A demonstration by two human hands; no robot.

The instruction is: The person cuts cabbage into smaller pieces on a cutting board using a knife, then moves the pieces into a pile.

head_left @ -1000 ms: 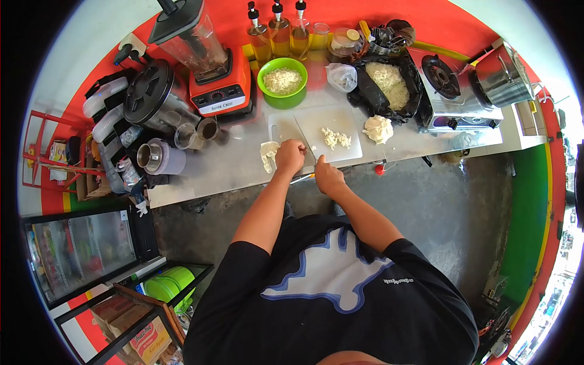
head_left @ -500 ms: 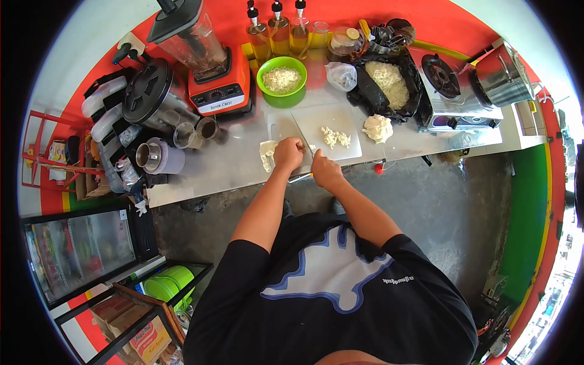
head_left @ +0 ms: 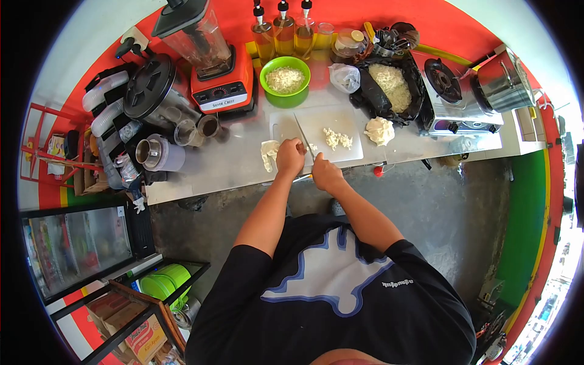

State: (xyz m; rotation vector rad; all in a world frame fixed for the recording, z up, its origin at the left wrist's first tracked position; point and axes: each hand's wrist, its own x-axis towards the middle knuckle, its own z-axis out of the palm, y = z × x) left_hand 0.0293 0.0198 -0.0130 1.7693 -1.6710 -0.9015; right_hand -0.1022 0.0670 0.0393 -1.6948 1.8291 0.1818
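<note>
My right hand (head_left: 327, 172) grips the handle of a knife (head_left: 303, 131), its blade pointing away from me across a white cutting board (head_left: 342, 115). Beside the blade, my left hand (head_left: 291, 157) is closed with bent fingers; what they pinch is hidden. Small white chopped pieces (head_left: 336, 139) lie in a pile on the board's right half. A flat, pale white piece (head_left: 267, 153) rests left of my left hand, at the board's edge. To the right of the board sits a larger white lump (head_left: 379, 131), whose kind I cannot make out.
Behind the board stands a green bowl (head_left: 269, 85) of pale shreds. More shreds fill a black plastic bag (head_left: 418, 100) beside a gas stove (head_left: 462, 126). A red blender (head_left: 222, 91), several pump bottles (head_left: 284, 36) and cups line the back and left of the metal counter (head_left: 207, 176).
The view has shifted slightly. The knife blade shows a little more clearly beside my left hand. Both hands stay in nearly the same place, and the white pile looks unchanged.
</note>
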